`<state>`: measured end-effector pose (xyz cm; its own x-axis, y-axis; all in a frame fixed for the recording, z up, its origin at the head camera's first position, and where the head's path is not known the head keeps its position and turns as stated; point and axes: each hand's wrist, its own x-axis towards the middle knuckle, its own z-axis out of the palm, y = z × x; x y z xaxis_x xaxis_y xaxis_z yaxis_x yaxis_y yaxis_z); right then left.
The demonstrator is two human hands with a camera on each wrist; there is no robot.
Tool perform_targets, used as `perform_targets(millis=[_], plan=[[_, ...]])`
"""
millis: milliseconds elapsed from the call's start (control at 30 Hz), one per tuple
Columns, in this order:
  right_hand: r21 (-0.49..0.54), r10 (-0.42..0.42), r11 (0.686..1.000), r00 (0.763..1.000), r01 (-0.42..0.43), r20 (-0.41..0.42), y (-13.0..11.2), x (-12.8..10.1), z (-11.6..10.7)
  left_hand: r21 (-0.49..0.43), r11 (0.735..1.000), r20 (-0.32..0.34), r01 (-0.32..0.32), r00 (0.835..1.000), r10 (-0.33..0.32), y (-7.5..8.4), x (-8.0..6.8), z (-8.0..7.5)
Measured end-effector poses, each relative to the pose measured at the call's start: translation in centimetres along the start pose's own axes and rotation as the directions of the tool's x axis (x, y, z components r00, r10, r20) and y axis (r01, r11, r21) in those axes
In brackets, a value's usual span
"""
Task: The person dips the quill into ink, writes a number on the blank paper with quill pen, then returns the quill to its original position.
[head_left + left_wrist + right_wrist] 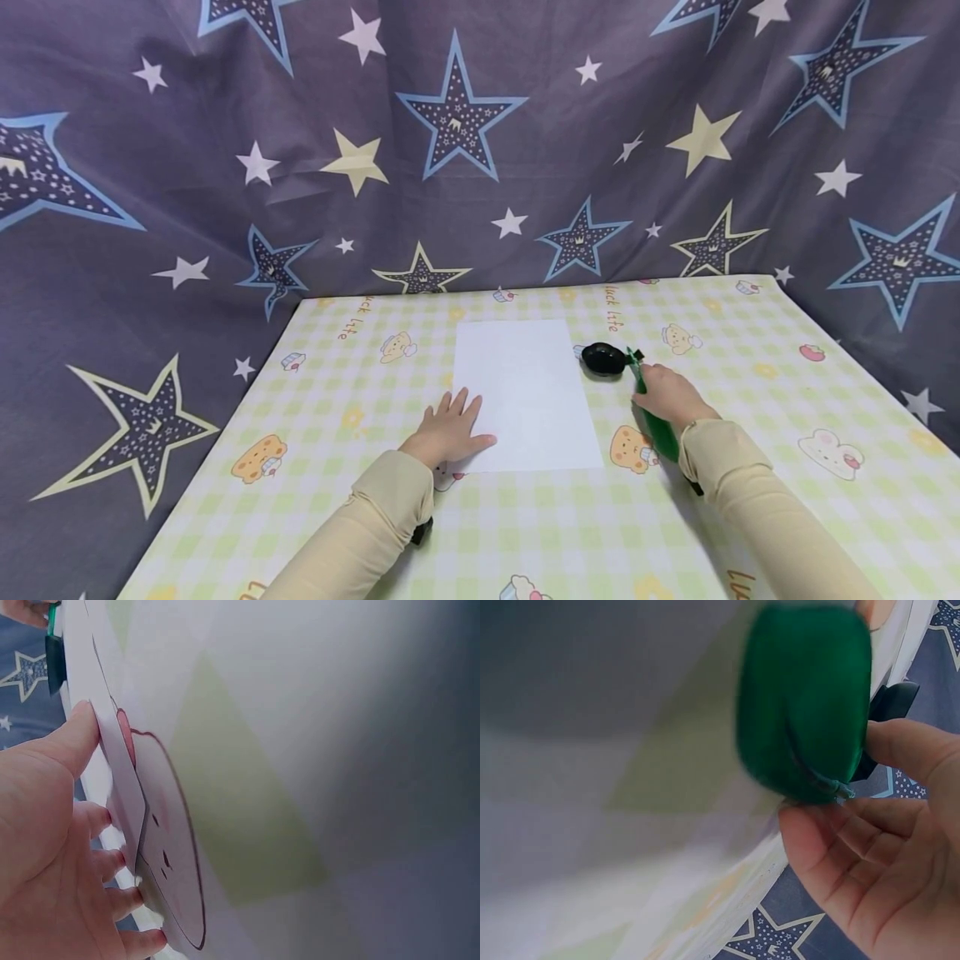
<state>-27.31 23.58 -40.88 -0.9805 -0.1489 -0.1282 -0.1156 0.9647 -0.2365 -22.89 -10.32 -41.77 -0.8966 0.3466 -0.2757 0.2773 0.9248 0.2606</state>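
**Green piece [662, 429] right of the sheet [525, 392]**

We note the sheet flat, long axis running away from the person. The left hand [450, 429] is nearer it: palm down, fingers spread across its near-left edge. The green piece is off the sheet's right side in the right hand [671, 393], gripped between thumb and fingers. Its long axis slants forward and left, toward the black oval [603, 359]; whether they join, we cannot tell. The right hand angles likewise.
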Motion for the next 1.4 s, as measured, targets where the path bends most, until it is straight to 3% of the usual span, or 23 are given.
perform_targets(millis=[233,800,1400], plan=[[0.000,0.015,1.000,1.000,-0.015,0.009,0.1,0.1,0.1,-0.006,1.000,-0.001,-0.004,1.000,0.004,0.2,-0.2,-0.2],[0.150,0.052,0.987,0.998,-0.058,0.042,0.0,-0.4,-0.6,-0.007,1.000,-0.002,-0.005,1.000,0.005,0.2,-0.1,-0.2],[0.284,0.021,0.958,0.999,-0.030,0.036,-0.4,-0.7,-1.3,-0.004,1.000,-0.002,-0.004,1.000,0.004,0.1,-0.2,-0.2]])
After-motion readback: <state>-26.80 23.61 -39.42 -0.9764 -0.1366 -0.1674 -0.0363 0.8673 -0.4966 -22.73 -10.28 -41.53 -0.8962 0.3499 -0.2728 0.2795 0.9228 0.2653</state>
